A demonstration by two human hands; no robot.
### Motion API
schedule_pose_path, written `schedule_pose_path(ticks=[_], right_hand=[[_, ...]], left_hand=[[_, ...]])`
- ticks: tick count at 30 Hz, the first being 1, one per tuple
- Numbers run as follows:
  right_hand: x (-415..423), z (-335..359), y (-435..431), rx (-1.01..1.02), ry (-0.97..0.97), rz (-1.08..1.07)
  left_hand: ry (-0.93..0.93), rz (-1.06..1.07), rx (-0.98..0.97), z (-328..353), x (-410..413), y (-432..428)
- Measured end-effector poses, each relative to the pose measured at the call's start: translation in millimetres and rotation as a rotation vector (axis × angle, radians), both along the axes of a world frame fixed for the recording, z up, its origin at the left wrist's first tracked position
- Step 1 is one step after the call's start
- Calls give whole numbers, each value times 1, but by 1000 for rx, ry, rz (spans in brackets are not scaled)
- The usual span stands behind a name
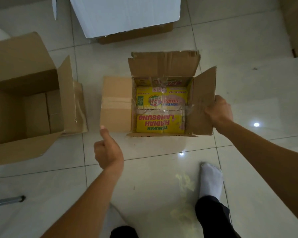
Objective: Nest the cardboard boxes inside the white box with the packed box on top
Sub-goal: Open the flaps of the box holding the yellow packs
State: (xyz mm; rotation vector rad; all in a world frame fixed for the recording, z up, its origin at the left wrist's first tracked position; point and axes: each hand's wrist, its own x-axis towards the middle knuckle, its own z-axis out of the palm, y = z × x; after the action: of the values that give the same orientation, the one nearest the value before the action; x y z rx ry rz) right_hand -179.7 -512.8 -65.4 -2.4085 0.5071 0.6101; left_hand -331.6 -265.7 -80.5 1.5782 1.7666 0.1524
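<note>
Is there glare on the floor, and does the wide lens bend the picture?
Head view: bright lamp spots glare on the glossy tile floor; tile lines curve toward the edges; the open brown box is dark inside; the yellow print in the packed box stays readable.

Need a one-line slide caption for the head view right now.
Right hand grips a flap of the small yellow-lined box; left hand hovers near its left flap, white box beyond.

White box (124,14) (top) cut off by frame edge.
</note>
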Motion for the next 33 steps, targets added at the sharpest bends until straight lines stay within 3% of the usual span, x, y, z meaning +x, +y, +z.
schedule_pose_path(ticks=[2, 8, 14, 29, 33], right_hand=[[1, -3, 0, -21, -9, 27], [12, -10, 2, -70, -35, 102], [20, -9, 5, -153, -37, 152], [20, 0, 6, -185, -13, 172], [10, 12, 6, -206, -130, 180]], left_hand=[[34, 32, -90, -11, 13, 22], [-49, -214, -405, -36, 38, 60], [-103, -287, -175, -38, 23, 60], [-72, -424, -3, -26, 16, 53], [-2, -469, 23, -20, 15, 57]])
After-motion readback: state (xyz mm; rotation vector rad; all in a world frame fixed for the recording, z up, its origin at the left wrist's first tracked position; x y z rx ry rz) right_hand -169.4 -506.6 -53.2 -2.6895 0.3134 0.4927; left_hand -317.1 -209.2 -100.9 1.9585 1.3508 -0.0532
